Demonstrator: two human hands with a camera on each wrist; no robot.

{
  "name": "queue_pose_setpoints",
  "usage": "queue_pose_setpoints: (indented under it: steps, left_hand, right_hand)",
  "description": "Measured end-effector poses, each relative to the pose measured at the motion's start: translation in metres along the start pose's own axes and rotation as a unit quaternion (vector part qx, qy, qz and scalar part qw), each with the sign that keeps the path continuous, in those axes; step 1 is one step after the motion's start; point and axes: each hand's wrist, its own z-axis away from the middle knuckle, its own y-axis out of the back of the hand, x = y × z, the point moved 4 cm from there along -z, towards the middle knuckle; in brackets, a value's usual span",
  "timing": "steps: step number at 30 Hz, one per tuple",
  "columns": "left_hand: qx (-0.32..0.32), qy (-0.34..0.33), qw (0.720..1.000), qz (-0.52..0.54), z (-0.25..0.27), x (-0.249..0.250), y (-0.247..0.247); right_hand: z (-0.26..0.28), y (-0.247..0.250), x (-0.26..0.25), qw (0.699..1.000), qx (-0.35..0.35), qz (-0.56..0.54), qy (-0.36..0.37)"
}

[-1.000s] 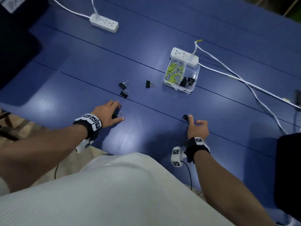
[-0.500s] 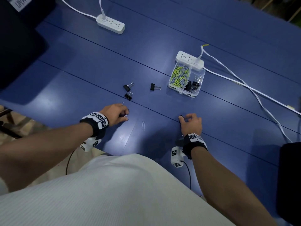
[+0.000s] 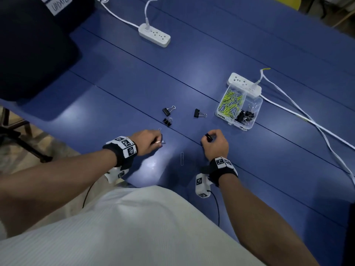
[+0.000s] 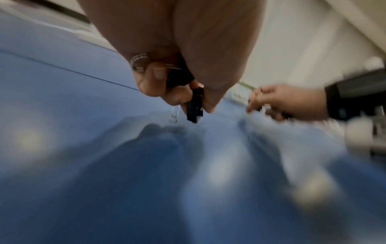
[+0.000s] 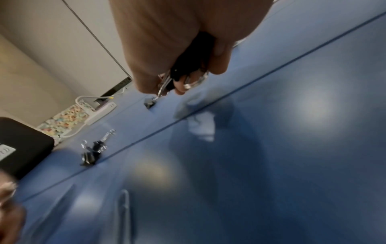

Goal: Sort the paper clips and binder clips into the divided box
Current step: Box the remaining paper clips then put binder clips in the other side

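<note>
My left hand (image 3: 151, 140) (image 4: 188, 92) pinches a black binder clip (image 4: 195, 107) just above the blue table. My right hand (image 3: 214, 142) (image 5: 183, 69) grips another black binder clip (image 3: 209, 137) (image 5: 188, 66) with its wire handles showing. Three black binder clips lie loose ahead: one (image 3: 168, 110), one (image 3: 167, 121) and one (image 3: 199, 113). A silver paper clip (image 3: 182, 158) lies between my hands, another paper clip (image 3: 159, 129) by my left knuckles. The clear divided box (image 3: 247, 127) sits at the right, with green paper clips (image 3: 229, 104) in its left half and black binder clips (image 3: 245, 116) in its right half.
A white power strip (image 3: 154, 35) lies far ahead, a second power strip (image 3: 245, 84) right behind the box. White cables (image 3: 307, 120) trail to the right edge. A black object (image 3: 32, 54) covers the table's far left corner.
Both hands have curled round a binder clip and lifted it off the table. The right hand has shifted slightly forward.
</note>
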Motion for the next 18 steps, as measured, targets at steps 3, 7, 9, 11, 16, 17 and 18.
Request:
queue_pose_setpoints:
  steps: [3,7,9,11,16,17,18]
  left_hand:
    - [0.043,0.037,0.995,0.077,-0.013,0.000,0.020]
    - [0.033,0.071,0.993,0.089,-0.039,-0.012,0.045]
    - [0.032,0.085,0.994,0.068,-0.049,-0.016,0.053]
    - [0.014,0.078,0.997,0.002,-0.056,-0.012,0.058]
    - [-0.007,0.045,0.993,-0.107,-0.066,0.002,0.059]
    - [-0.009,0.031,0.992,-0.121,-0.068,0.004,0.057]
    - [-0.011,0.017,0.990,-0.137,-0.069,0.006,0.054]
  right_hand:
    - [-0.010,-0.003,-0.019,0.998,-0.005,-0.056,-0.016]
    - [-0.031,-0.006,-0.044,1.000,0.000,-0.028,0.001]
    - [-0.044,-0.007,-0.052,1.000,0.012,0.018,0.005]
    - [-0.055,-0.009,-0.058,0.998,0.024,0.064,0.009]
    - [-0.075,-0.012,-0.066,0.994,0.029,0.105,0.033]
    - [-0.078,-0.014,-0.068,0.991,0.015,0.123,0.043]
    - [-0.081,-0.017,-0.069,0.988,-0.003,0.146,0.049]
